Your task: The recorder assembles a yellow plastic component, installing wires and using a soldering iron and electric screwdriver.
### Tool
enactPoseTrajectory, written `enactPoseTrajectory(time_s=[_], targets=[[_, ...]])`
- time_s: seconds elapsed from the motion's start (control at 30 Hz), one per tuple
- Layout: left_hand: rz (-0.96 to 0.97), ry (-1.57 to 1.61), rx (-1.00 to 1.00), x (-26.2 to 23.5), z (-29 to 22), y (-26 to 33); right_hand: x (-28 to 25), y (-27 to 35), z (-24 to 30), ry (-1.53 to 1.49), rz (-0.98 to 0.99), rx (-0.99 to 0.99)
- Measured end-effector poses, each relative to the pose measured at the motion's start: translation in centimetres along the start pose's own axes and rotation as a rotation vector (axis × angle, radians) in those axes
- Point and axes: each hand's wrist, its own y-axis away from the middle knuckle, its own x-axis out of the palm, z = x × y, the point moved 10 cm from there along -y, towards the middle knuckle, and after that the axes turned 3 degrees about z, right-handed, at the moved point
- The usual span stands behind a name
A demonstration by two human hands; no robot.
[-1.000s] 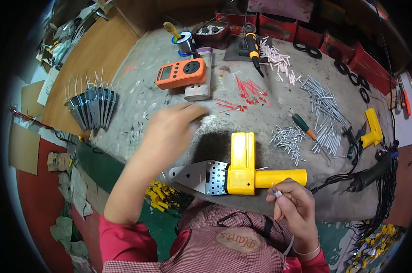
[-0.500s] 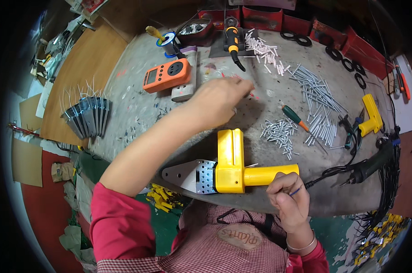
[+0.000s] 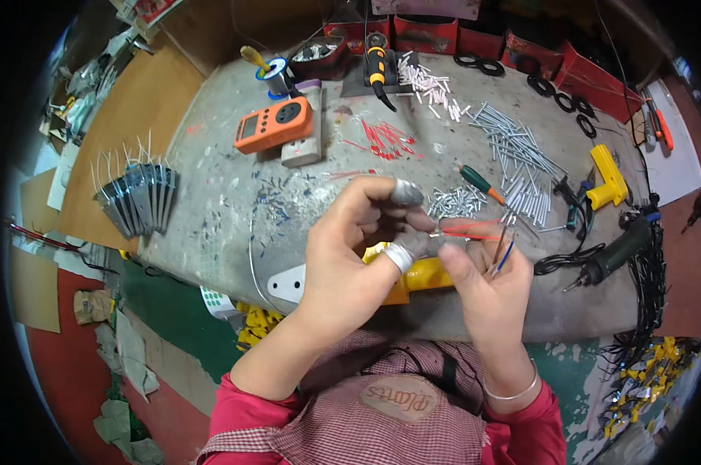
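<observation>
My left hand point(image 3: 342, 248), with white tape on the thumb and a grey cover on a fingertip, is closed on the end of a thin red lead point(image 3: 470, 235). My right hand point(image 3: 494, 291) faces it, its fingers bent around a blue wire point(image 3: 508, 254) and a brownish wire beside the red lead's far end. Whether the lead and wires touch is hidden by the fingers. Under both hands lies a yellow plastic tool handle point(image 3: 428, 274), with a pale metal plate point(image 3: 286, 284) showing at its left. Several similar red leads point(image 3: 385, 139) lie in a pile beyond.
An orange meter point(image 3: 273, 125) rests on a power strip at the far left. Loose screws point(image 3: 455, 203), long metal rods point(image 3: 513, 139), a green screwdriver point(image 3: 474, 180) and a soldering iron point(image 3: 376, 70) lie on the bench. Dark metal plates point(image 3: 137, 200) stand at left.
My left hand has come back from the red pile with a red lead and met my right hand above the yellow handle. My right hand has risen slightly with the wires.
</observation>
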Motion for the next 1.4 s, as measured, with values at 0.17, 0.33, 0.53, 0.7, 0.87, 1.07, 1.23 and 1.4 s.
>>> enactPoseTrajectory(time_s=[0.17, 0.33, 0.53, 0.7, 0.87, 1.07, 1.23, 1.4], targets=[[0.128, -0.359, 0.156, 0.8, -1.6, 1.3, 0.3, 0.8, -0.3, -0.076, -0.048, -0.059], [0.158, -0.227, 0.155, 0.2, -0.3, 2.0, 0.3, 1.4, -0.9, -0.020, -0.017, 0.059], [0.069, -0.789, 0.626, 0.5, -3.7, 4.9, 1.1, 1.8, -0.4, 0.102, 0.015, 0.026], [0.076, -0.451, 0.258, -1.4, -1.5, 3.5, 2.6, 2.5, 1.5, 0.341, 0.129, -0.099], [0.173, 0.109, -0.124, -2.7, 1.7, 3.2, 2.7, 2.5, 0.5, 0.245, 0.196, -0.046], [0.121, -0.419, 0.311, -2.6, -2.0, 4.7, 3.5, 2.5, 0.2, 0.452, 0.335, -0.101], [0.078, -0.591, 0.384, -3.9, -3.1, 5.3, 3.2, 2.1, 3.6, 0.815, 0.304, -0.162], [-0.021, -0.516, 0.181, -7.3, -1.6, 5.3, -0.8, 1.4, 0.8, 1.434, 0.267, -0.270]])
